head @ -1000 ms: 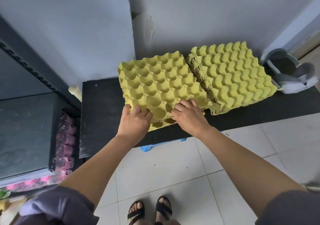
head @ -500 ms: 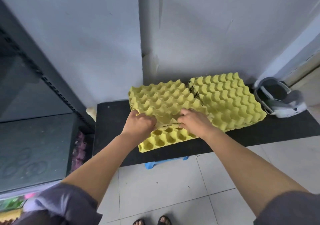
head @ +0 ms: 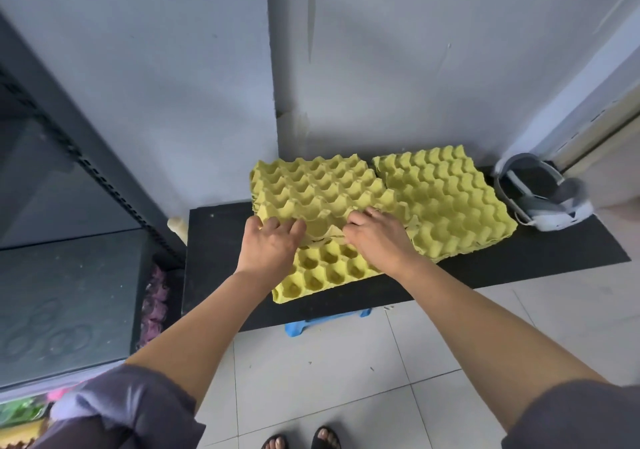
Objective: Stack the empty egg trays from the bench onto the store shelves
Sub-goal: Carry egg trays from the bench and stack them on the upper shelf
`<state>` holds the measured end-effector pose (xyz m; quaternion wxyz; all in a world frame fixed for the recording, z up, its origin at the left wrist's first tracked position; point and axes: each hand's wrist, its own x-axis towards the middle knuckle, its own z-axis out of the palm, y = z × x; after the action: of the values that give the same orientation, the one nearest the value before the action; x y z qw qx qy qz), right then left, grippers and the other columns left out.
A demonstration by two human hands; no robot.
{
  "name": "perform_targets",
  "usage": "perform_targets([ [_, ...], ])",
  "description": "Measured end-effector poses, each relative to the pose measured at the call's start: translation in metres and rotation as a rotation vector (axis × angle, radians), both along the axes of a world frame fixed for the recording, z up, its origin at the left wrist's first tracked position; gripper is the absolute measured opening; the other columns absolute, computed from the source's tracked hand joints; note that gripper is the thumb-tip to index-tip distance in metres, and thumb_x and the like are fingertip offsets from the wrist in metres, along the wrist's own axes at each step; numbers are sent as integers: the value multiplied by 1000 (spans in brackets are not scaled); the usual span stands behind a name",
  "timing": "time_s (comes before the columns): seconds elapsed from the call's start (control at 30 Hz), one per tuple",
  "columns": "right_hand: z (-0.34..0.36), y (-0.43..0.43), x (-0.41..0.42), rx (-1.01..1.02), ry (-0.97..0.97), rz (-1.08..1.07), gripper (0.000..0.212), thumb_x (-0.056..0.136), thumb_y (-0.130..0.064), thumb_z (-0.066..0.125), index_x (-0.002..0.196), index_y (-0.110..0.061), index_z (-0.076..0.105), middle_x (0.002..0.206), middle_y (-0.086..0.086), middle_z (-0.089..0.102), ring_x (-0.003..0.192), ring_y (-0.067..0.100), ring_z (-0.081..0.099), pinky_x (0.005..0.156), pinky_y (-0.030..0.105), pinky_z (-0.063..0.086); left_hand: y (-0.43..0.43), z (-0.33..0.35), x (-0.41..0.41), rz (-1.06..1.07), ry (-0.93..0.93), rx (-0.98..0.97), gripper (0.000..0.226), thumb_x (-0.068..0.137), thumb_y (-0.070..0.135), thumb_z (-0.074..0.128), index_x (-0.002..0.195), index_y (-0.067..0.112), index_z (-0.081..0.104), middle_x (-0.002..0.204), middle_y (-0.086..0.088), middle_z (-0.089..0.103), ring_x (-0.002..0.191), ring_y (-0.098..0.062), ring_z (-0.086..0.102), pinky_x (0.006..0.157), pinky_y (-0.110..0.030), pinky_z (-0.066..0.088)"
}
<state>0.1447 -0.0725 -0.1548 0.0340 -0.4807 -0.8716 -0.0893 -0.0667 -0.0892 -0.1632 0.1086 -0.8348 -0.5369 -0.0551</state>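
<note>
The left hand point(head: 268, 240) and right hand point(head: 375, 237) each had fingers curled over the near edge of the upper egg trays point(head: 318, 185), probably to separate them from the bottom tray point(head: 325, 272) on the black worktop point(head: 214, 258). The thumbs were hidden, so the number of trays gripped was unclear. The shelves point(head: 62, 292) on the left were cut off.

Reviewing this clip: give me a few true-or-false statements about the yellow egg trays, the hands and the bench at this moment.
1. The left hand and right hand both grip the near edge of the left stack of yellow moulded-pulp egg trays. True.
2. Eggs fill the tray cups. False: the visible cups are empty.
3. A second yellow tray stack sits to its right on the black bench. True.
4. The white-and-grey strapped device lies on the floor tiles. False: it rests on the bench's right end.
</note>
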Motion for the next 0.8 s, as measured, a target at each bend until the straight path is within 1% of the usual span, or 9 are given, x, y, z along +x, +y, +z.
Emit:
perform_targets([
  [0.17,56,-10,-4,85,131,16,23,65,-18,86,70,-9,65,78,4,60,63,24,58,50,33,52,3,66,-11,-84,-140,104,46,36,-7,80,75,9,60,63,1,59,52,-25,52,46,-28,39],
  [0.23,80,-18,-7,124,135,12,26,64,-20,86,78,-11,66,84,4,61,68,22,61,55,34,55,2,92,-18,-127,-179,146,49,37,-6,81,78,9,60,65,0,60,54,-25,53,46,-29,40],
  [0.37,122,-37,-6,227,132,-140,55,57,-22,89,102,-19,58,98,5,61,80,27,63,66,41,54,-2,142,-35,-204,-240,250,47,45,-5,81,84,11,60,71,1,64,59,-26,55,51,-30,45],
  [0.43,143,-45,-7,283,168,-216,69,56,-29,89,112,-22,50,100,6,61,83,28,63,70,42,54,-6,169,-44,-235,-270,306,45,47,-3,80,85,11,61,73,1,65,60,-25,56,52,-30,45],
  [0.5,169,-48,-13,360,184,-268,71,57,-36,88,117,-20,51,101,6,63,87,27,63,73,42,53,-11,198,-52,-257,-286,386,34,60,3,70,89,13,54,73,1,65,61,-25,56,52,-29,44],
  [0.57,189,-46,-19,424,193,-315,59,61,-39,85,109,-17,61,100,5,63,90,27,61,73,41,51,-12,218,-56,-251,-294,454,27,68,7,60,90,15,47,72,1,64,61,-26,56,52,-29,43],
  [0.63,211,-48,-25,493,188,-318,42,62,-37,85,92,-14,66,93,4,63,88,27,60,69,40,51,-21,237,-63,-231,-287,491,35,60,-2,68,88,13,52,70,1,62,61,-26,55,53,-29,42],
  [0.7,229,-51,-30,559,198,-302,36,63,-34,85,86,-15,65,89,3,64,87,28,59,69,40,50,-29,255,-69,-198,-248,517,31,57,-4,69,82,11,60,67,1,60,60,-26,55,53,-30,40],
  [0.8,253,-62,-37,656,252,-260,33,65,-33,83,85,-17,63,88,0,63,90,27,56,74,40,46,-46,284,-81,-171,-211,522,17,67,11,66,84,12,61,64,1,60,61,-26,58,56,-31,41],
])
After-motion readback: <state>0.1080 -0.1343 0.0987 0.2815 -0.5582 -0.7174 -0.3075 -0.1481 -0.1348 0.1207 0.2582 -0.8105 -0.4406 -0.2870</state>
